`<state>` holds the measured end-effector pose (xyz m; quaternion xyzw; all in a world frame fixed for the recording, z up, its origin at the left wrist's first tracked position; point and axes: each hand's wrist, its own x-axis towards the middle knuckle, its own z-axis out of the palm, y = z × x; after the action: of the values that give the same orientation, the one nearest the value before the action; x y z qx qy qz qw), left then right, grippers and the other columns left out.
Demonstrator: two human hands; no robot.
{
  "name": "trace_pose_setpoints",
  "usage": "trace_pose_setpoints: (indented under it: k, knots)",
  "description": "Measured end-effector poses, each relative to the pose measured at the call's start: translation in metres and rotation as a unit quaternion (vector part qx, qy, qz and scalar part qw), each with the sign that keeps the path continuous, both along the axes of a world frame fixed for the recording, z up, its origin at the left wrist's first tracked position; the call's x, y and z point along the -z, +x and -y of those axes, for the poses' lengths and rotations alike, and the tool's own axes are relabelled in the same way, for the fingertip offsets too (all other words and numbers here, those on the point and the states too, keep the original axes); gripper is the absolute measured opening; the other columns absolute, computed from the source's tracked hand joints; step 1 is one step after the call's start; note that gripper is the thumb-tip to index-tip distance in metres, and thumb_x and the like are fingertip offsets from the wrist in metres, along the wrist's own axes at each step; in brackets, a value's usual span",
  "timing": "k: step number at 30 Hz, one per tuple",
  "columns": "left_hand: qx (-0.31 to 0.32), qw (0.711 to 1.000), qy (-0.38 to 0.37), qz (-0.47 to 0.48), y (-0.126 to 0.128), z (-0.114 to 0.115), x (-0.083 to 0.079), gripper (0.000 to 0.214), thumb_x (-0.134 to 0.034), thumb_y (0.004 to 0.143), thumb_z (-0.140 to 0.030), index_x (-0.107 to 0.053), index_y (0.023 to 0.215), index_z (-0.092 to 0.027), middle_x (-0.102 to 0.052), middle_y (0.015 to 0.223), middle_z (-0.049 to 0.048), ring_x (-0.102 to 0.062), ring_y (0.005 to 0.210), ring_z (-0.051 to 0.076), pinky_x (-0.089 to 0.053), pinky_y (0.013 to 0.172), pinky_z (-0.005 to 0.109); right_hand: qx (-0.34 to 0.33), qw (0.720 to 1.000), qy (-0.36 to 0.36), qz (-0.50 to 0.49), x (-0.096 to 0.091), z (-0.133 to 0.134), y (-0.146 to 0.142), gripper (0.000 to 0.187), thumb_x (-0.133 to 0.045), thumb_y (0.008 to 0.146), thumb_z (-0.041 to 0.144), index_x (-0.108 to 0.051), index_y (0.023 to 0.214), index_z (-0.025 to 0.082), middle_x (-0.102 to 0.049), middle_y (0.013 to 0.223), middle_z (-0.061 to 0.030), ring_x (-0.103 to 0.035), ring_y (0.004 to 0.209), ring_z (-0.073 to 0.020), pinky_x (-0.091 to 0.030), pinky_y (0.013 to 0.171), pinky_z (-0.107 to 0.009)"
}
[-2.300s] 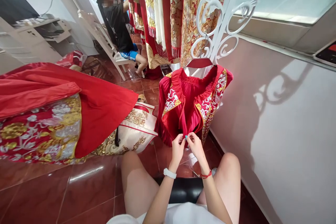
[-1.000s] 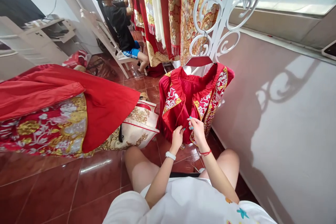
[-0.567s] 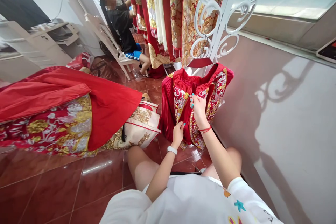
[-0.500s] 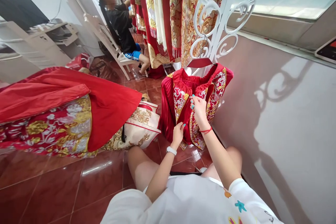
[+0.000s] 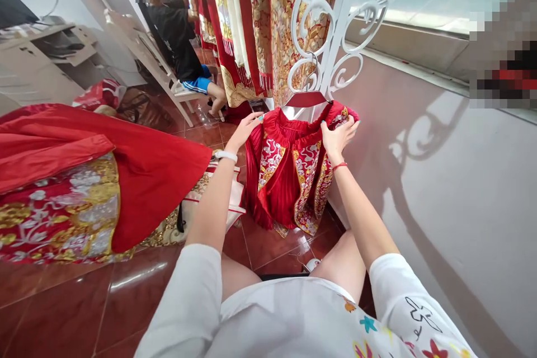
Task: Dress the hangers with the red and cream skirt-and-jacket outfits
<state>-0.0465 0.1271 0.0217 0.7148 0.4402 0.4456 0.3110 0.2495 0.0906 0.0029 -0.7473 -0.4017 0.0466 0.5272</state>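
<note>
A red pleated garment [image 5: 289, 179] with gold and white embroidered panels hangs from a red hanger [image 5: 302, 99] on a white scrolled metal rack [image 5: 331, 28]. My left hand [image 5: 248, 125] reaches up to the garment's left shoulder, fingers closed on the fabric edge. My right hand [image 5: 339, 135] grips the garment's right shoulder near its embroidered trim. I sit low, knees either side, with the garment straight ahead of me.
A large red and gold embroidered gown [image 5: 84, 179] lies spread on the red tiled floor [image 5: 62, 313] at left. A cream embroidered piece [image 5: 201, 207] lies beside it. Another person sits on a white chair [image 5: 155, 61] behind. More robes hang at back. A pale wall [image 5: 453, 190] stands at right.
Both hands have risen from the ties at the garment's front to its two shoulders at the hanger. The front panels now lie closed over each other.
</note>
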Motion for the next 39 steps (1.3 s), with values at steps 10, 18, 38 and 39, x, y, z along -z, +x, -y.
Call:
trace_pose_setpoints:
  k: [10, 18, 38, 39]
  knots:
    - [-0.108, 0.988, 0.083, -0.076, -0.010, 0.005, -0.002, 0.062, -0.058, 0.090, -0.058, -0.064, 0.106, 0.001, -0.067, 0.107, 0.0066, -0.058, 0.103, 0.017, -0.045, 0.108, 0.048, -0.096, 0.943, -0.198, 0.249, -0.078, 0.012, 0.075, 0.049, -0.030, 0.102, 0.022, -0.066, 0.129, 0.003, -0.064, 0.123, -0.0253, -0.062, 0.117, -0.0298, -0.041, 0.098, -0.052]
    - [-0.284, 0.935, 0.168, -0.128, 0.014, 0.039, 0.022, 0.033, -0.060, 0.096, -0.041, -0.069, 0.120, -0.022, -0.059, 0.123, 0.0132, -0.052, 0.122, 0.030, -0.042, 0.109, 0.045, -0.174, 0.879, -0.237, 0.376, -0.071, 0.019, 0.073, 0.044, -0.042, 0.096, 0.017, -0.058, 0.137, 0.012, -0.061, 0.124, -0.0255, -0.061, 0.113, -0.0394, -0.048, 0.092, -0.057]
    - [-0.203, 0.937, 0.097, -0.267, 0.042, 0.031, -0.005, 0.048, -0.038, 0.103, -0.042, -0.049, 0.149, -0.029, -0.065, 0.124, 0.0137, -0.057, 0.122, 0.036, -0.041, 0.107, 0.055, -0.128, 0.959, -0.060, 0.247, -0.042, 0.005, 0.055, 0.028, -0.038, 0.090, 0.016, -0.063, 0.103, 0.014, -0.054, 0.103, -0.0172, -0.056, 0.097, -0.0307, -0.048, 0.089, -0.053]
    - [-0.216, 0.932, 0.088, -0.277, 0.045, 0.030, -0.005, 0.048, -0.034, 0.104, -0.039, -0.050, 0.148, -0.030, -0.065, 0.122, 0.0144, -0.057, 0.120, 0.037, -0.043, 0.104, 0.055, -0.130, 0.959, -0.048, 0.247, -0.044, 0.005, 0.053, 0.029, -0.037, 0.090, 0.015, -0.064, 0.100, 0.015, -0.054, 0.099, -0.0161, -0.057, 0.095, -0.0300, -0.047, 0.090, -0.052]
